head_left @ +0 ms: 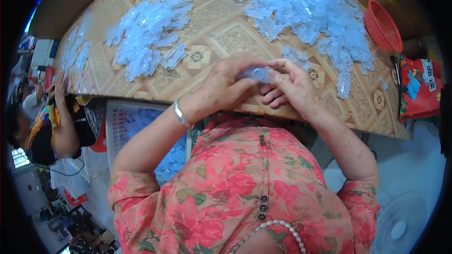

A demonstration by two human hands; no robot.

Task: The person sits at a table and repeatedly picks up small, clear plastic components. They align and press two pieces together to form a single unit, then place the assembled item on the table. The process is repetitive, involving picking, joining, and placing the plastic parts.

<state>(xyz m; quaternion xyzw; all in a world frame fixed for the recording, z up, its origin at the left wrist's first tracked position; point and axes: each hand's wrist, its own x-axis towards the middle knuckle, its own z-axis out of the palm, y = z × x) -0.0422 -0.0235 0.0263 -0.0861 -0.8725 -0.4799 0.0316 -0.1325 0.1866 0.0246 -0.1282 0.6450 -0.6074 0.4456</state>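
Close to the table's front edge, both my hands meet around a small translucent bluish plastic piece (257, 74) with a round end. My left hand (225, 79), a silver bracelet at its wrist, is closed on the piece from the left. The thumb and fingers of my right hand (295, 85) pinch it at its right end. My fingers cover much of the piece. Just beyond my hands lies a big heap of clear plastic pieces (301, 11), with a few loose ones at its near side. A smaller heap of similar pieces (148, 33) sits farther left.
A red plastic basket (383, 27) leans at the table's right side, near a red printed bag (419, 89). Below the table's left edge stands a white crate (112, 134) holding more clear pieces. A co-worker (61, 124) works at the far left. A fan (399, 229) is at lower right.
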